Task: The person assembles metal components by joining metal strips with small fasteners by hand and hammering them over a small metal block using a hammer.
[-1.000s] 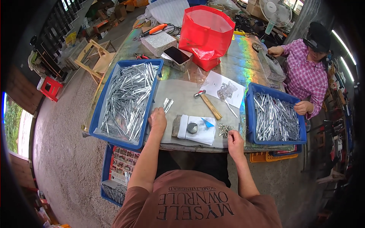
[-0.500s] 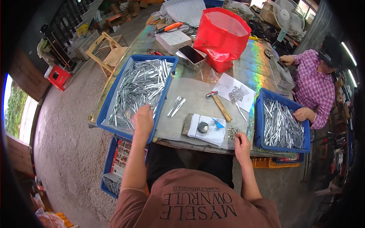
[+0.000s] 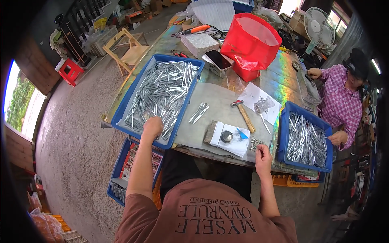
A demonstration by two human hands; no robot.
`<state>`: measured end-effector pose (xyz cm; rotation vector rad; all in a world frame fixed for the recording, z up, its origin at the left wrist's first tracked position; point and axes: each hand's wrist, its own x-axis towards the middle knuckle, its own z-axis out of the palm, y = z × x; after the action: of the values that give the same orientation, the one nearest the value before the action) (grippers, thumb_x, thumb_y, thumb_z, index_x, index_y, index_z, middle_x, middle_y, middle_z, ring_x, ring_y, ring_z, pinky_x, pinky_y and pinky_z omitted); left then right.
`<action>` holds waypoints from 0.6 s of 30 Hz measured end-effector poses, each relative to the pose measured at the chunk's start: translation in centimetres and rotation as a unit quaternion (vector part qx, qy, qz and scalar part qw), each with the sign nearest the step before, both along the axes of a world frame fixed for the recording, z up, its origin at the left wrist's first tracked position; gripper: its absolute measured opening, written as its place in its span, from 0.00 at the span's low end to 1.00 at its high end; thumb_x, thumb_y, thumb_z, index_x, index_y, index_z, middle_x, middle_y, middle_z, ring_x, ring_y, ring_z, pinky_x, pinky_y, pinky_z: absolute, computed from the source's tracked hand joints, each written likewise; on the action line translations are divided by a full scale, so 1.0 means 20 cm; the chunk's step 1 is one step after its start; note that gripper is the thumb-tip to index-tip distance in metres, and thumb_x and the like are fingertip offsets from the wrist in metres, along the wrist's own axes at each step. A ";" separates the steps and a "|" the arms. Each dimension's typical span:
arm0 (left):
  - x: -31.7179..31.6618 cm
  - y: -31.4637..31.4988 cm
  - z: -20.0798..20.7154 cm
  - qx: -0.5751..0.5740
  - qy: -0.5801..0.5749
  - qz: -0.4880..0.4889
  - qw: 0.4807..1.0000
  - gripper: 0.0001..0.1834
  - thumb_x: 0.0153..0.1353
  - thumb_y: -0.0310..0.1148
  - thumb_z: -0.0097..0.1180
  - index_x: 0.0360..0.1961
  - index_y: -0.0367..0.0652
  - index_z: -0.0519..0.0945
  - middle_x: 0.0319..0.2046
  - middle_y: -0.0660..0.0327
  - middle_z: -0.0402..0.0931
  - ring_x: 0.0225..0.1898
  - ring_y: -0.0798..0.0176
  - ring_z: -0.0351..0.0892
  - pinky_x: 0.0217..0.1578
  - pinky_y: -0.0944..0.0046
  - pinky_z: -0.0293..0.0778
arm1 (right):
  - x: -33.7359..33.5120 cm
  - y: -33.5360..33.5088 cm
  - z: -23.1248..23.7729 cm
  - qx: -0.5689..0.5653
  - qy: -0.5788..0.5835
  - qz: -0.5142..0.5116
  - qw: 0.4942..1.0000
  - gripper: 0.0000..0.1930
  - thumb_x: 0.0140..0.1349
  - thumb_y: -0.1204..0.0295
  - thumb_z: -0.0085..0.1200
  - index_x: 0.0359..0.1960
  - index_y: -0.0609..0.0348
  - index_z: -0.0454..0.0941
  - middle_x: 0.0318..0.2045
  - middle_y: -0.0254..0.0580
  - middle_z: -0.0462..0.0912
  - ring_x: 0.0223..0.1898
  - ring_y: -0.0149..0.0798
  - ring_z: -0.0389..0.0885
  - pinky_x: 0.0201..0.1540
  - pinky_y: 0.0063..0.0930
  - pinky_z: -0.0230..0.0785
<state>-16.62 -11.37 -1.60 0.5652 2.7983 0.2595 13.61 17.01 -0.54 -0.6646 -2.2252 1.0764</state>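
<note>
Right hand (image 3: 263, 157) is held with fingers curled, just beside a heap of small metal pieces (image 3: 255, 143) at the tabletop's (image 3: 272, 76) near edge; whether one is pinched cannot be told. Left hand (image 3: 152, 127) is lowered into the near end of the left blue tray (image 3: 187, 105), against the metal rods (image 3: 162, 89); its fingertips are hidden, so spread and grip cannot be told.

One second earlier, the left hand was seen at the loose rods (image 3: 198, 113) on the tabletop; it has since been moved into the tray. The right hand has been kept by the heap.

Counted, outward: two blue trays, the right blue tray (image 3: 283, 133) also filled with rods; one round container (image 3: 226, 136), set on white paper (image 3: 241, 149); one hammer (image 3: 246, 119); one phone (image 3: 218, 60); one red bag (image 3: 247, 48); one co-worker (image 3: 341, 91), by whose hand (image 3: 337, 138) the right tray is reached; one fan (image 3: 319, 26). Loose rods: a few, exact number unclear. Trayed rods and heaped pieces: too many overlaps to be counted.
</note>
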 end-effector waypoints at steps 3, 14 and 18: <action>-0.01 -0.01 -0.02 -0.004 0.020 -0.009 1.000 0.09 0.44 0.33 0.48 0.27 0.41 0.75 0.30 0.49 0.73 0.36 0.48 0.71 0.37 0.54 0.67 | 0.01 0.01 -0.01 -0.002 -0.003 0.012 1.000 0.05 0.52 0.80 0.43 0.32 0.64 0.67 0.23 0.31 0.68 0.25 0.23 0.63 0.28 0.15 0.59; 0.14 0.03 0.22 0.376 -0.049 0.018 0.925 0.06 0.49 0.28 0.46 0.25 0.35 0.70 0.15 0.58 0.71 0.21 0.67 0.72 0.24 0.69 0.66 | 0.01 -0.01 0.02 -0.034 0.003 -0.003 0.999 0.04 0.51 0.79 0.44 0.30 0.64 0.68 0.23 0.41 0.72 0.24 0.32 0.70 0.28 0.22 0.63; 0.26 0.10 0.27 0.505 -0.163 -0.017 0.848 0.05 0.51 0.26 0.46 0.30 0.36 0.71 0.17 0.66 0.69 0.20 0.75 0.68 0.22 0.76 0.63 | -0.02 -0.03 0.07 -0.058 0.029 0.010 0.998 0.05 0.52 0.79 0.44 0.31 0.63 0.69 0.24 0.41 0.72 0.25 0.32 0.70 0.28 0.21 0.63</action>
<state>-11.46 -9.45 3.83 0.6696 2.1196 1.6807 13.23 16.36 0.90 -0.6525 -2.1366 1.2264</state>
